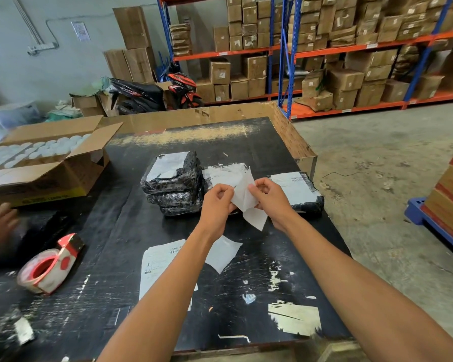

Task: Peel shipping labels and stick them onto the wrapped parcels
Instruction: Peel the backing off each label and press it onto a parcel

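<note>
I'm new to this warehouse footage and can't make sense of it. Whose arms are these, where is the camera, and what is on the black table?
There is no machine here. The one picture comes from a camera worn on a person's head, looking down at their own arms. The left hand and right hand pinch a white label, apparently peeling it from its backing. On the black table lie wrapped parcels, loose sheets, a tape dispenser and an open carton.
</note>
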Motion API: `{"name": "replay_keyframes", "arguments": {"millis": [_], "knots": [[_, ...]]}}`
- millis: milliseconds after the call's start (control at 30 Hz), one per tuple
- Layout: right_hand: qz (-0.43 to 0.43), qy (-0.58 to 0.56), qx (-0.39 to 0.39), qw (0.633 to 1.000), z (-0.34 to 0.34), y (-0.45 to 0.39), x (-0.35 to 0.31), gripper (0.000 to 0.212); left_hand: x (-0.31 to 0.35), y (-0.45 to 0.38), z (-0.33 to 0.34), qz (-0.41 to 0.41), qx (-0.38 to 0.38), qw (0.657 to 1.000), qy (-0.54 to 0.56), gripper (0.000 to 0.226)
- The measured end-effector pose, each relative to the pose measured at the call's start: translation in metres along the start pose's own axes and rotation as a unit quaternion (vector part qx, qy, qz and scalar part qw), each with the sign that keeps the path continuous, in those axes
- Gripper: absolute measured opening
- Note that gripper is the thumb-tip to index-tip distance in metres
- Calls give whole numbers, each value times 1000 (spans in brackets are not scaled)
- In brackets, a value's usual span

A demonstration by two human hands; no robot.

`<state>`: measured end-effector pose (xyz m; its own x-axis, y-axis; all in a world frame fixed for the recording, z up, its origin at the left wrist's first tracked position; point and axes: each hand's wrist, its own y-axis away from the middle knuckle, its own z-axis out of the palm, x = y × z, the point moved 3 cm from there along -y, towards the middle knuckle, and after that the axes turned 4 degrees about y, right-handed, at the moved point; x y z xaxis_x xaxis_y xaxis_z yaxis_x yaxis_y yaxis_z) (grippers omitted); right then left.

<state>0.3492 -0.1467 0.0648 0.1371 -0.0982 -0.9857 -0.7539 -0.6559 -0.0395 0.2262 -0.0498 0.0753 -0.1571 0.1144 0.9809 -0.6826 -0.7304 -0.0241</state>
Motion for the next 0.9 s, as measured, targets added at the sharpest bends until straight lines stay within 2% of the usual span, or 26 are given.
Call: {"name": "replay_keyframes", "arguments": {"millis": [100, 167, 233, 300, 400, 500, 700, 900], "knots": [[6, 12, 24, 1000, -2, 1, 1, 11, -1, 2, 2, -30, -14, 998, 58, 24], [-29, 50, 26, 998, -3, 3, -2, 11, 0, 2, 2, -66, -17, 992, 103, 26], [-65, 91, 13, 994, -4, 6, -7, 11, 2, 2, 1, -101, -19, 986, 130, 37], [-87, 123, -17, 988, -2, 8, -11, 15, 5, 0, -1, -96, -25, 991, 91, 37], [-103, 163, -69, 979, 1, 10, -14, 24, 8, -2, -2, -58, -9, 997, 40, 24], [-103, 168, -64, 978, 2, 8, -11, 23, 6, -4, -3, -40, 14, 998, 35, 14], [-40, 73, -28, 996, 2, 3, -1, 16, 1, -6, -5, -60, 14, 993, 96, 15], [112, -82, 45, 989, -9, -5, 18, 12, -3, -9, -17, -96, 50, 977, 182, 10]]}}
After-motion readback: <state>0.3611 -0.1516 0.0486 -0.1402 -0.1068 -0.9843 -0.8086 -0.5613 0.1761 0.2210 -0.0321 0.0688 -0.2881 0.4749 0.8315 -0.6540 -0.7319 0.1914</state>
